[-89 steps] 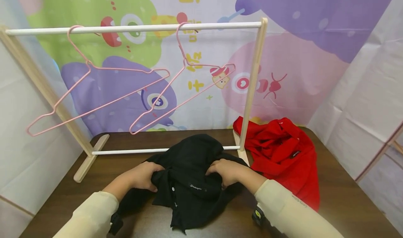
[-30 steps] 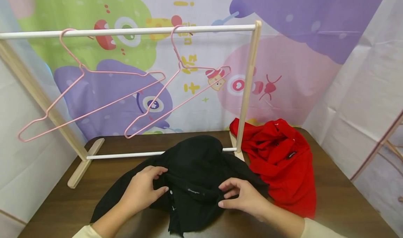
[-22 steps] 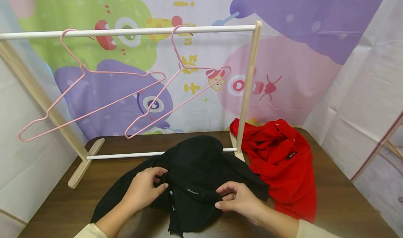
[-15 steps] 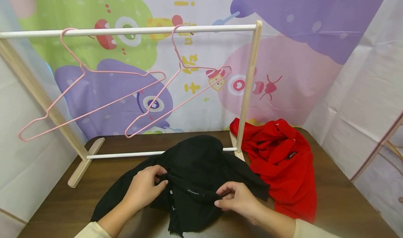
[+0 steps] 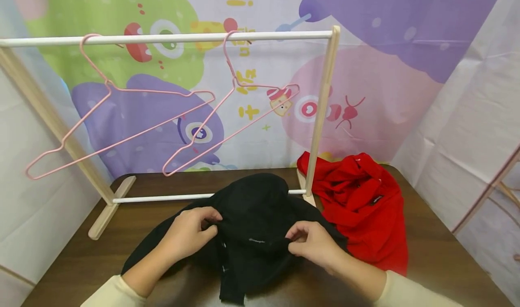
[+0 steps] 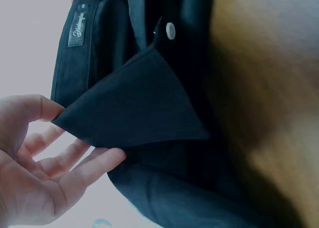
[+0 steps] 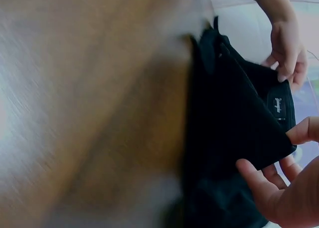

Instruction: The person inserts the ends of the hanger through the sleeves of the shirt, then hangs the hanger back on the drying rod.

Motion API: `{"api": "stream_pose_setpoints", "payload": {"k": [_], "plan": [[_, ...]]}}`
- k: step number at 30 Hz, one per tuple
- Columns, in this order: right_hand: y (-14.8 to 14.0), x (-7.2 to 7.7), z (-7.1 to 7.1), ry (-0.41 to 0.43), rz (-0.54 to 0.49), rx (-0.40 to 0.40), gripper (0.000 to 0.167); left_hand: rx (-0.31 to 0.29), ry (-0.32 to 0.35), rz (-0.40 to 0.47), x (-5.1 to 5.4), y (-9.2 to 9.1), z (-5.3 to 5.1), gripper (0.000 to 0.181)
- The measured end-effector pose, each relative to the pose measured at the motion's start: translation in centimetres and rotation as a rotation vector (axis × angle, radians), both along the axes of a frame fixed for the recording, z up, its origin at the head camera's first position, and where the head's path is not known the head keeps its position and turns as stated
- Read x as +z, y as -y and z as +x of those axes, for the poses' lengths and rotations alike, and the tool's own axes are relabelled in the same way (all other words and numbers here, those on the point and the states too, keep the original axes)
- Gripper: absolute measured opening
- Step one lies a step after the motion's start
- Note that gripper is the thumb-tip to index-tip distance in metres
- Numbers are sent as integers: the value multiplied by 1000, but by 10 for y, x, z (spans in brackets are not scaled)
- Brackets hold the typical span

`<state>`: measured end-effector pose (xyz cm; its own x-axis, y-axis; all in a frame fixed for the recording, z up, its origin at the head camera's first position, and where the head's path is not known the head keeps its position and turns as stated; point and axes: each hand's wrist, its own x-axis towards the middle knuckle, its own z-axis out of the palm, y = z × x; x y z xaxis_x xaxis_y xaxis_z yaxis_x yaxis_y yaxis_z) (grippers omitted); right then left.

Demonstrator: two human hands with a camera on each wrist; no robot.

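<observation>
A black button-up shirt (image 5: 260, 207) lies bunched on the table, its collar toward the person and a small label (image 6: 78, 26) inside the neck. My left hand (image 5: 188, 232) pinches the collar's left side between thumb and fingers; the left wrist view shows a pointed collar flap (image 6: 134, 103) and a pale button (image 6: 170, 31). On the other side, my right hand (image 5: 314, 244) pinches the collar's right edge. The collar band is drawn between both hands, slightly raised. In the right wrist view the shirt (image 7: 224, 123) hangs down from the two hands.
Behind the shirt stands a wooden rack with a white top rail (image 5: 170, 38). Two pink hangers, a left one (image 5: 134, 90) and a right one (image 5: 219, 99), hang from it. A crumpled red shirt (image 5: 365, 212) lies on the brown table (image 5: 438, 262) to the right.
Both hands have come down to the collar edges from looser positions and now lift it a little. Over the last half second the right hand rose slightly, and the shirt's front shifted. Hangers and red shirt stay put.
</observation>
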<state>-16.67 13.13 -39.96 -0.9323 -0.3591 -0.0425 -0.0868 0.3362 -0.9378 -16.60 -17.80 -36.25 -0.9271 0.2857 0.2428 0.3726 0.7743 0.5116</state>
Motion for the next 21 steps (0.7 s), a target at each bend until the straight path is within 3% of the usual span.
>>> {"api": "stream_pose_setpoints", "payload": {"k": [12,21], "plan": [[-17,55,-23,-163,42,-101,17,-29,-62,152,37,-10,-4,10],[-29,91,-36,-308,115,-136,16,-35,-5,265,64,-19,-3,13]]}}
